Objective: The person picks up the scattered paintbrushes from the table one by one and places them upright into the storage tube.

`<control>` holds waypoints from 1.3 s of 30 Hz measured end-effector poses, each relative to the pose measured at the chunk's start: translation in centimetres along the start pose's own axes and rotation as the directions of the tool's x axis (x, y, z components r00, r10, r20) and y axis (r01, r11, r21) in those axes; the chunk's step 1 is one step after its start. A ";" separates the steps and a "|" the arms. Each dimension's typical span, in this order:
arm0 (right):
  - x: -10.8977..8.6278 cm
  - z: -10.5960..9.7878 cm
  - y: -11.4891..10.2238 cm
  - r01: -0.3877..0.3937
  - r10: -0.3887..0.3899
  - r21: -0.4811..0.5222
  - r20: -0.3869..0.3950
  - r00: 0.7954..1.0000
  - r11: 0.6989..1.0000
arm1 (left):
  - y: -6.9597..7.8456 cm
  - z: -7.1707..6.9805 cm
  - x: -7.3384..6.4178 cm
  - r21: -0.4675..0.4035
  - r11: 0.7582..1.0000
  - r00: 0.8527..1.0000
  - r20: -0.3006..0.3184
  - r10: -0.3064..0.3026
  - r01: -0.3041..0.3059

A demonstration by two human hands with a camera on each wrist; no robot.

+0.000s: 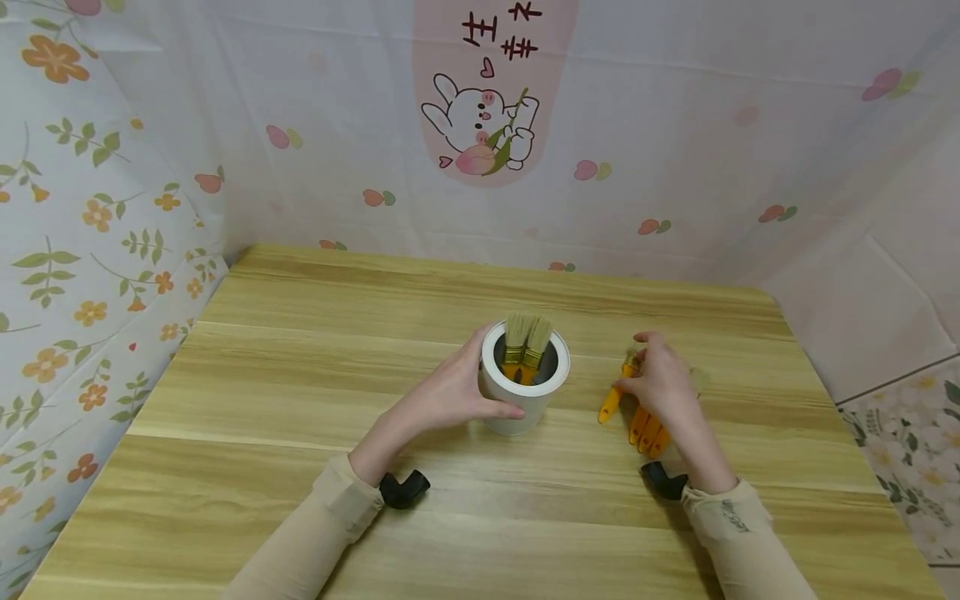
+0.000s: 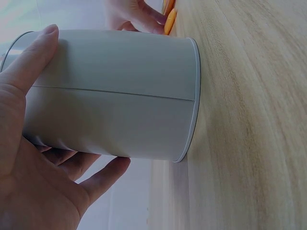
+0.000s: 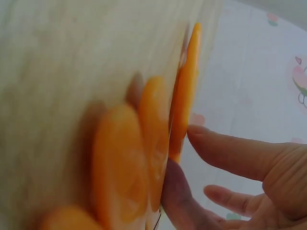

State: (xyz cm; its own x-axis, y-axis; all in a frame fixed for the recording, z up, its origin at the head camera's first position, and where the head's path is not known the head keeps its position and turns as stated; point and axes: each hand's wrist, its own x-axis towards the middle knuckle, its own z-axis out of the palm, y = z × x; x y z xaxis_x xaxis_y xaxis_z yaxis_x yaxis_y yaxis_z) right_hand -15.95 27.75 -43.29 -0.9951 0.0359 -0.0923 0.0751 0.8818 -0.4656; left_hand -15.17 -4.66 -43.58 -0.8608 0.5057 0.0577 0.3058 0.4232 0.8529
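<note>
My left hand (image 1: 448, 390) grips a white can (image 1: 513, 415) that stands on the wooden table, thumb on the near side. Two paintbrushes (image 1: 527, 335) stand in it, pale bristles up and orange handles down. To the right, my right hand (image 1: 666, 379) pinches another paintbrush (image 1: 611, 405) between thumb and finger. In the right wrist view the thumb meets the orange handle (image 3: 188, 86) of that brush, which lies along the tabletop. Several more paintbrushes (image 1: 648, 435) lie beside it, partly covered by the hand; most of their bristles are hidden.
The wooden table (image 1: 315, 350) reaches back to a printed curtain (image 1: 315, 100) with a rabbit picture. A floral cloth (image 1: 90, 317) hangs along the left side. Black curved pieces (image 1: 405, 490) sit at both wrists.
</note>
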 end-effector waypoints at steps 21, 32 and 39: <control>0.2 0.2 -0.5 -0.016 0.008 0.117 0.064 0.998 0.993 | -0.1 0.1 0.0 0.005 1.000 1.000 0.000 -0.013 0.013; -1.8 -2.1 -3.8 0.128 -0.079 0.355 -0.150 0.985 0.926 | 0.0 0.1 0.0 -0.001 1.000 1.000 0.006 -0.017 0.017; -3.4 -3.5 -7.1 0.331 -0.099 0.585 -0.392 0.915 0.741 | -0.1 0.1 0.1 -0.006 1.000 1.000 -0.004 -0.012 0.012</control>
State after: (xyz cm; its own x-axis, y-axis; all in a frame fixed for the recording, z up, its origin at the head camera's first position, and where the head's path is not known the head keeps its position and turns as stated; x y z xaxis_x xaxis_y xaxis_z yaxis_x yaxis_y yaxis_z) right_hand -13.35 22.96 -36.60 -0.9430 0.1295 0.3066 -0.2358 0.3903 -0.8900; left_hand -15.24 -4.53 -43.70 -0.8660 0.4975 0.0494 0.2929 0.4247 0.8566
